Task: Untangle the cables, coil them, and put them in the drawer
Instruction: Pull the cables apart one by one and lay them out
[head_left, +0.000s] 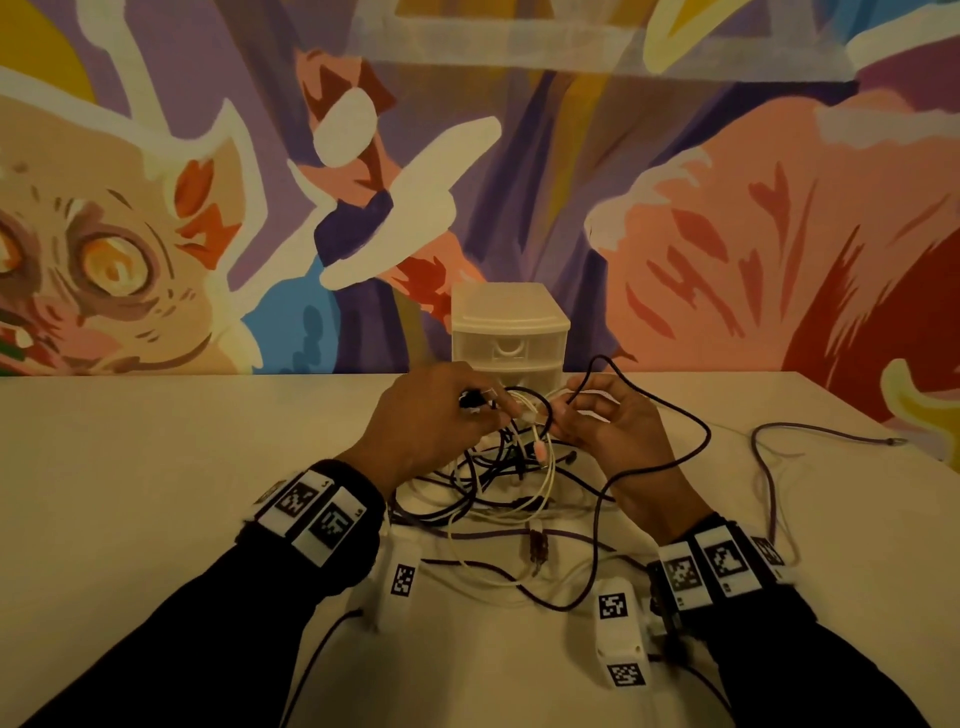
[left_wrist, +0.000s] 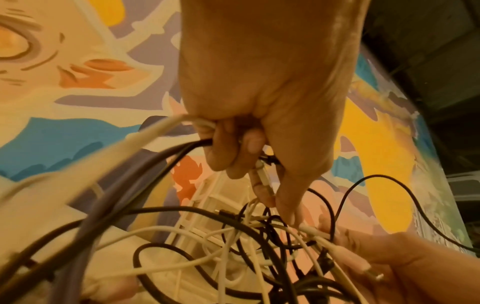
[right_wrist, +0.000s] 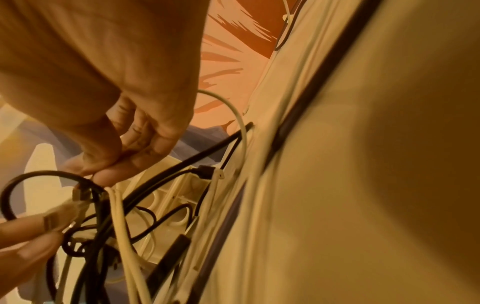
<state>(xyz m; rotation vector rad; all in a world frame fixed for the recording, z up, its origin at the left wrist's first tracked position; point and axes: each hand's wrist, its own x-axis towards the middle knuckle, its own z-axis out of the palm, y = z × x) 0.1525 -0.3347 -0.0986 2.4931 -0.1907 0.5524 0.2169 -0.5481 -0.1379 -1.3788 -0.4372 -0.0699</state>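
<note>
Up front, tangled cables (head_left: 511, 462) hang between both hands' grip.

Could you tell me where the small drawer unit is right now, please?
In the head view the drawer unit stands at the table's far edge, centred against the mural wall, directly behind both hands and the cable tangle.

The drawer unit (head_left: 510, 328) stands at the back of the counter (head_left: 156, 493) against the wall. The cables (head_left: 498, 483) lie tangled before it, one strand (head_left: 769, 467) trailing right.
</note>
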